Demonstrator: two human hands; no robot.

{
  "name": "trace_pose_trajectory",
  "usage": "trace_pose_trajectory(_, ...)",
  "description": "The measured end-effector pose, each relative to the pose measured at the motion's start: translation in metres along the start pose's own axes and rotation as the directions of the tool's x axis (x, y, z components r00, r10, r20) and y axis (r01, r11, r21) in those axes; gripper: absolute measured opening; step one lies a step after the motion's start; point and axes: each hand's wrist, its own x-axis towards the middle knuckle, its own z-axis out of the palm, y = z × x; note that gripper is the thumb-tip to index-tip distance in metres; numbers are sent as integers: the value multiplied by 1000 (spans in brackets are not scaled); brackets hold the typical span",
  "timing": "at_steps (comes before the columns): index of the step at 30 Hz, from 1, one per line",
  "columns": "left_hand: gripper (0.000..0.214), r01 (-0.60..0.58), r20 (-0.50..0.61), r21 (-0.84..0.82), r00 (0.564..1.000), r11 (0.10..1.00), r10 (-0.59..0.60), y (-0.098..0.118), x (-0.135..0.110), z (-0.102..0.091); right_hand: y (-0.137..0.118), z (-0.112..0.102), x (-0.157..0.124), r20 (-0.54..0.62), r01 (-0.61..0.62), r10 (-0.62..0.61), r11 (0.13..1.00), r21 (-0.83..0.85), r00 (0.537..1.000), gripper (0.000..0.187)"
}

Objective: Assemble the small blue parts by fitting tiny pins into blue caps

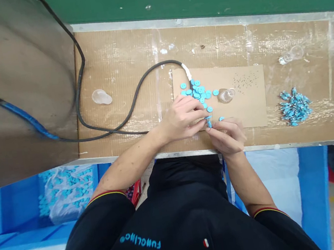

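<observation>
My left hand (184,116) reaches in over the cardboard sheet with its fingers bent and their tips together. Between its fingertips and those of my right hand (228,135) is a small blue piece (209,121), which both hands pinch. My right hand is slightly blurred at its outer edge. Just beyond my left hand lie several round blue discs (200,90) like buttons, loosely heaped. One more blue disc (221,118) sits close to my right fingers. Parts of the held piece are hidden by the fingertips.
A cardboard sheet (253,106) bears tiny dark specks (246,80) and a clear bulb-shaped object (226,95). Farther right are a pile of blue pieces (295,107) and another clear bulb-shaped object (291,55). A black cable (135,100) crosses the left side. Blue bins (314,187) stand below the table edge.
</observation>
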Motion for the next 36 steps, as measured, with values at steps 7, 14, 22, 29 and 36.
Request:
trace_pose_trajectory(7,17,33,33,2,999,999,-33,-1,-1,2,0,0,1,22,-5,5,1000,-1,1000,39)
trace_pose_trajectory(14,14,-26,37,-39,999,999,27,-2,-1,-2,3,4,8,-24,-103,104,994,21,994,52)
trace_pose_trajectory(22,16,-48,111,-70,992,996,55,-2,-1,1,3,8,5,-30,-124,130,980,155,991,61)
trace_pose_trajectory(29,19,-106,121,-66,986,992,114,0,0,2,4,6,2,35,-172,169,971,165,985,65)
trace_pose_trajectory(36,15,-148,80,-58,985,987,153,2,2,4,5,6,5,49,-174,168,954,245,985,59)
